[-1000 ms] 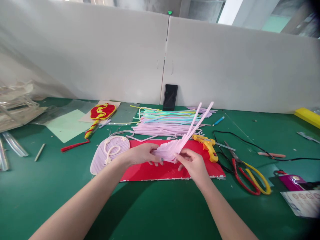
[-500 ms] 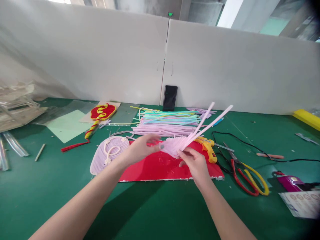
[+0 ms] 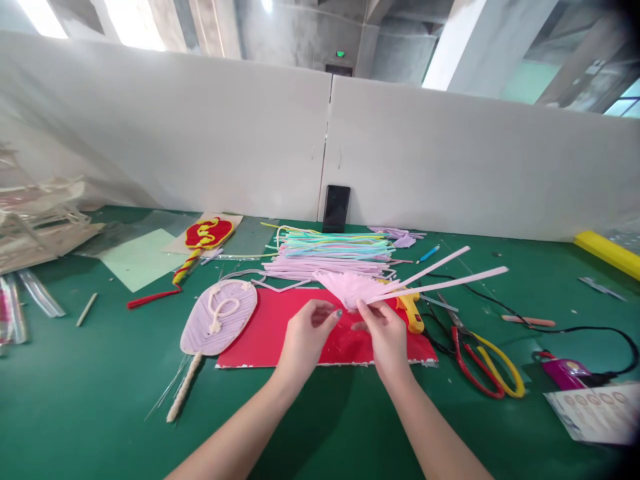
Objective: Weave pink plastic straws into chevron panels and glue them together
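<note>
A pale pink fan-shaped bundle of pipe cleaners (image 3: 347, 285) is pinched at its narrow lower side by my right hand (image 3: 387, 333). Two long stems stick out of the bundle to the right. Just below its left part is my left hand (image 3: 311, 337), thumb and fingers curved and apart, with nothing visible between them. Both hands are above a red board (image 3: 280, 327). To the left lies a lilac round fan (image 3: 220, 313) with a cream loop on its face and a wrapped handle.
Behind the board lie many pastel pipe cleaners (image 3: 330, 257) and an upright phone (image 3: 337, 208). A yellow glue gun (image 3: 412, 312), scissors (image 3: 483, 357) and a black cord (image 3: 590, 328) are on the right. A red-and-yellow fan (image 3: 209, 233) rests at the back left.
My left hand has moved right and down, away from the lilac fan. The pink bundle has turned, its long stems now lower and pointing more to the right. The view has tilted up.
</note>
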Action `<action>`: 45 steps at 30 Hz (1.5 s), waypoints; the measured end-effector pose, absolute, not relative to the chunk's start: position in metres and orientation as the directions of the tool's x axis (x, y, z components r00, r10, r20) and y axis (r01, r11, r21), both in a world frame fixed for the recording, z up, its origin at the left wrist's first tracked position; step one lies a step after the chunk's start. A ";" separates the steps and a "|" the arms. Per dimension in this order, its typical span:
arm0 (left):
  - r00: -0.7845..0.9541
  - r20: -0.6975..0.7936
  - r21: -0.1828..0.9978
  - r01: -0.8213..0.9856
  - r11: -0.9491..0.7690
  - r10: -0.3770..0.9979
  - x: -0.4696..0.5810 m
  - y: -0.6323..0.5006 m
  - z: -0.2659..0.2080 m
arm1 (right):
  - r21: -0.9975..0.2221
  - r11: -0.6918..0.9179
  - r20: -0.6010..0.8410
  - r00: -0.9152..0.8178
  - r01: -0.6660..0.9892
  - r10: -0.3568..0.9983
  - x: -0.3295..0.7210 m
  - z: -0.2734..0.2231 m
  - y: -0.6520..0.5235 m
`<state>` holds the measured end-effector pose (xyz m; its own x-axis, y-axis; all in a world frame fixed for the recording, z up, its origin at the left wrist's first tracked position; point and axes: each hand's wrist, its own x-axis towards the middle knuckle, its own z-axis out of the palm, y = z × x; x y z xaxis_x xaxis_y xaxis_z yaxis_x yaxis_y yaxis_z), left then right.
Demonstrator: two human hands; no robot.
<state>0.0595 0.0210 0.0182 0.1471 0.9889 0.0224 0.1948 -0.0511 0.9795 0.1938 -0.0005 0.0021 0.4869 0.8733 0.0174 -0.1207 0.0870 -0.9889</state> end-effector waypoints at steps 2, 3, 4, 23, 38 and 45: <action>0.130 0.016 0.987 0.155 -0.036 0.991 0.065 0.020 0.014 | -0.989 0.088 0.022 0.469 -0.119 0.883 0.191 0.003 -0.001; 0.124 0.017 0.991 0.128 -0.032 0.992 0.067 0.020 0.012 | -0.990 0.081 0.018 0.463 -0.118 0.886 0.189 0.003 -0.001; 0.120 0.020 0.995 0.097 -0.031 0.993 0.068 0.020 0.010 | -0.991 0.069 0.009 0.455 -0.115 0.890 0.188 0.004 -0.002; 0.033 0.077 0.992 0.096 -0.080 0.996 0.065 0.013 0.001 | -0.998 0.059 0.050 0.388 -0.013 0.920 0.184 0.002 -0.005; 0.165 -0.077 0.982 -0.156 0.103 0.983 0.062 0.018 0.002 | -0.996 0.066 0.038 0.402 -0.056 0.915 0.187 0.001 -0.004; 0.192 -0.124 0.972 -0.172 0.158 0.973 0.058 0.021 0.003 | -0.974 0.079 -0.010 0.390 -0.211 0.921 0.188 -0.004 0.000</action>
<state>0.0579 0.0209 0.0034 0.1923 0.9734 -0.1244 -0.1716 0.1581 0.9724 0.1885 0.0004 -0.0042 0.3898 0.9209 -0.0096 -0.2109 0.0791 -0.9743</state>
